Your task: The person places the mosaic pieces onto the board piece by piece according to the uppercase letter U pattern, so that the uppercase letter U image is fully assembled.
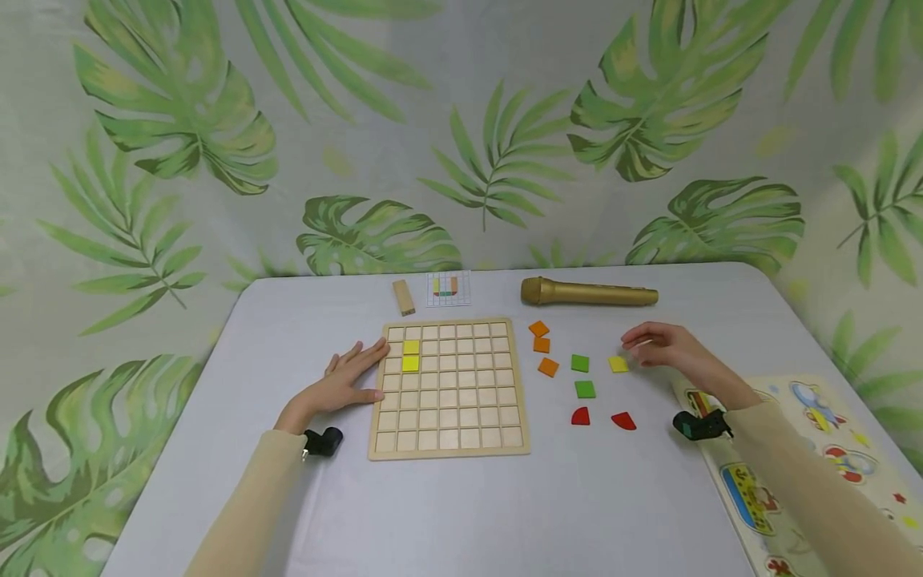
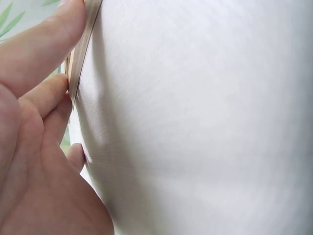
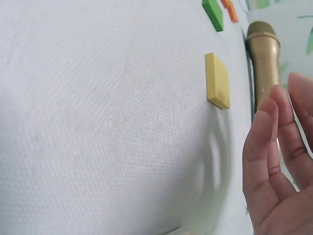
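The left hand point(image 1: 339, 385) lies along the left edge of a wooden grid board point(image 1: 449, 456), its fairly straight fingers touching the frame. Two yellow square tiles point(image 1: 410, 364) sit in neighbouring cells, one above the other, in the board's second column. Just right of a loose yellow tile point(image 1: 618, 365), the right hand point(image 1: 667, 349) hovers over the table with loosely bent fingers and nothing in them. In the right wrist view that yellow tile point(image 3: 216, 81) lies flat on the cloth, apart from the fingertips point(image 3: 264, 117).
Between board and right hand lie several orange tiles point(image 1: 542, 344), green tiles point(image 1: 580, 363) and red quarter-round pieces point(image 1: 623, 421). Behind are a wooden block point(image 1: 404, 297), a pattern card point(image 1: 448, 289) and a gold microphone point(image 1: 590, 292). A picture puzzle board point(image 1: 800, 425) lies under the right forearm.
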A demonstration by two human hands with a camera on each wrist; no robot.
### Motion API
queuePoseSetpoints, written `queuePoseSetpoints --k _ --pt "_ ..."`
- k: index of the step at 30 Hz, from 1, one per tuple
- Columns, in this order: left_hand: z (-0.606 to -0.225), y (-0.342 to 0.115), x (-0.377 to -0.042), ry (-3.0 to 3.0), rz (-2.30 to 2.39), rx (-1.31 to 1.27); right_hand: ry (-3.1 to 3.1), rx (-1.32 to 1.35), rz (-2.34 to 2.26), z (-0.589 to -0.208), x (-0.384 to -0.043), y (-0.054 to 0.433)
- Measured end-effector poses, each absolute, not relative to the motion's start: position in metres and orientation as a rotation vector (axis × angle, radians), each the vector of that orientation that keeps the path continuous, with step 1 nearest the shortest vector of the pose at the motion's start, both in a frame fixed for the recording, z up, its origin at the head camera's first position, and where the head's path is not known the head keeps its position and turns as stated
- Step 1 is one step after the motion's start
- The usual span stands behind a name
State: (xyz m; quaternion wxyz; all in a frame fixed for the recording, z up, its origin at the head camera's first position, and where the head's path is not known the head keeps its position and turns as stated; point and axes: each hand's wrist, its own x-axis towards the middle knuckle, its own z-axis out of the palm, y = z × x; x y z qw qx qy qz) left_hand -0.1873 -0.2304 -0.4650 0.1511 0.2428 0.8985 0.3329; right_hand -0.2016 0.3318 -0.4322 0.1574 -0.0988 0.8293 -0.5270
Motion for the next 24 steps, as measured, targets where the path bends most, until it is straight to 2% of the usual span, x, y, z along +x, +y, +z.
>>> queuePoseSetpoints --k 9,24 --pt "-0.466 -0.230 -0.189 2.582 0.960 0.707 2.560 -0.453 -1.289 -0.434 -0.201 0.322" --pt "-0.463 -0.229 -0.187 2.579 0.961 0.695 2.744 -0.441 -1.036 -0.443 -0.203 0.306"
